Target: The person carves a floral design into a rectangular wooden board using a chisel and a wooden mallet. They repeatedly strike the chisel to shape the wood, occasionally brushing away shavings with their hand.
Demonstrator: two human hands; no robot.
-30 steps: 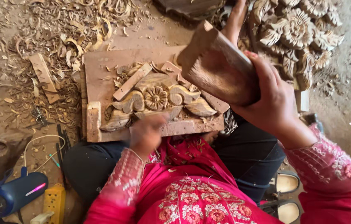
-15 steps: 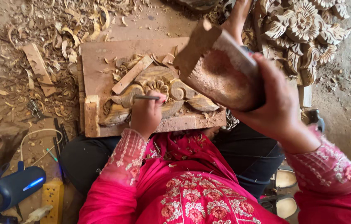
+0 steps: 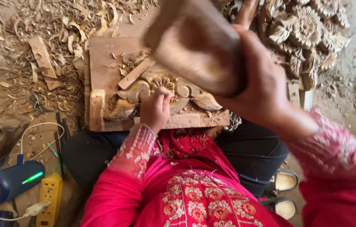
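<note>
A brown wooden panel [image 3: 102, 59] with a half-carved flower and leaf relief [image 3: 161, 82] lies on the floor in front of my knees. My left hand [image 3: 155, 109] rests on the carving, fingers closed around a thin chisel that is mostly hidden in the fist. My right hand [image 3: 262, 84] grips a thick wooden mallet [image 3: 195, 46], raised high and close to the camera, blurred and covering the panel's right part.
Wood shavings [image 3: 47, 38] litter the floor at left. Finished carved flower pieces [image 3: 308, 33] lie at top right. A blue cylindrical speaker [image 3: 10, 183], a yellow power strip [image 3: 51, 195], cables and spare chisels [image 3: 60, 134] sit at lower left. Sandals [image 3: 285, 180] at lower right.
The mallet in my right hand has risen toward the camera and now looks larger and blurred. My left hand stays on the carving with the chisel.
</note>
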